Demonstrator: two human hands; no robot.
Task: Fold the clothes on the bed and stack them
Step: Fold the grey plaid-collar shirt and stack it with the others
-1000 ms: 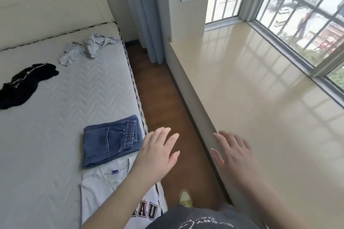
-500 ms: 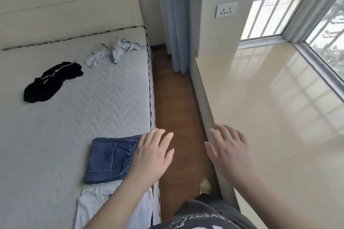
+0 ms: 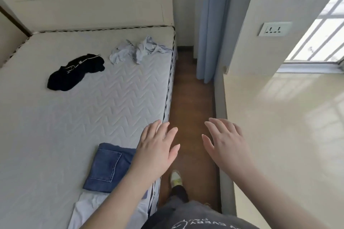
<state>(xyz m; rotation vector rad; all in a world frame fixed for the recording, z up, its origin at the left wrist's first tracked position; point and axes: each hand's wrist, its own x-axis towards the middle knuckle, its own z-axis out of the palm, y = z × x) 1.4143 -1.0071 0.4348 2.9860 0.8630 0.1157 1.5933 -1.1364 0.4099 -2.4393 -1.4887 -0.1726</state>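
A: What were the hands doing?

B: Both were held out in front of the person, fingers straight and a little spread, gripping nothing. The left hand (image 3: 158, 147) hung over the near edge of the bed (image 3: 93, 102), its wrist crossing in front of the folded jeans (image 3: 108, 167). The right hand (image 3: 226, 145) was over the strip of brown floor (image 3: 191, 98) between the bed and the glossy ledge (image 3: 288, 135).

A: Where were the clothes?

B: The folded jeans lay on the mattress close to the person, back pocket up, resting partly on a white shirt (image 3: 87, 208) spread flat beneath them at the bottom of the view. Well apart, near the headboard (image 3: 89, 5), a black garment (image 3: 74, 72) lay crumpled, and just to its right a pale blue garment (image 3: 139, 51) was bunched by the bed's far corner.

A: Anything else in view?

B: A blue curtain (image 3: 210, 24) hung past the bed's end, a wall socket (image 3: 275, 28) sat on the pillar beside the window (image 3: 320, 42), and one light shoe (image 3: 176, 177) stood on the floor below the hands.
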